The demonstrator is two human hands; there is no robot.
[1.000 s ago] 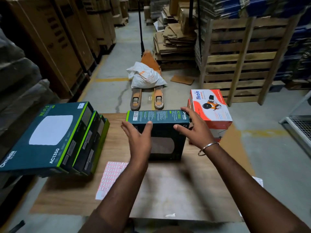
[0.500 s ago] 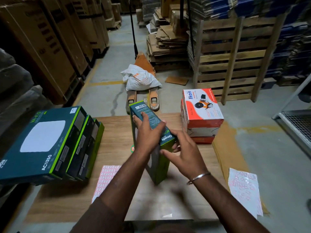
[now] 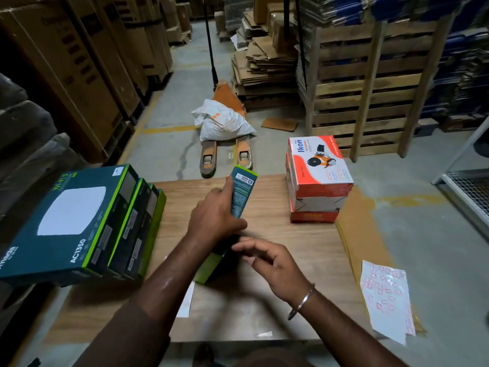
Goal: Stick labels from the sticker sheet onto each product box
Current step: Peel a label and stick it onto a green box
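Box [image 3: 239,205] now stands on edge under my left hand [image 3: 215,221], which grips it alone, since my right hand [image 3: 267,263] has let go and hovers loosely open just beside it, probably freeing itself to fetch a label.

Teal-green product box [image 3: 239,197] on edge, tilted; three more [image 3: 79,223] stacked left.

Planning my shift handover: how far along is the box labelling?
Done: no stuck label is visible on any box. In hand: the left hand grips one green box; the right hand is open beside it. Left: three stacked boxes and the red boxes.
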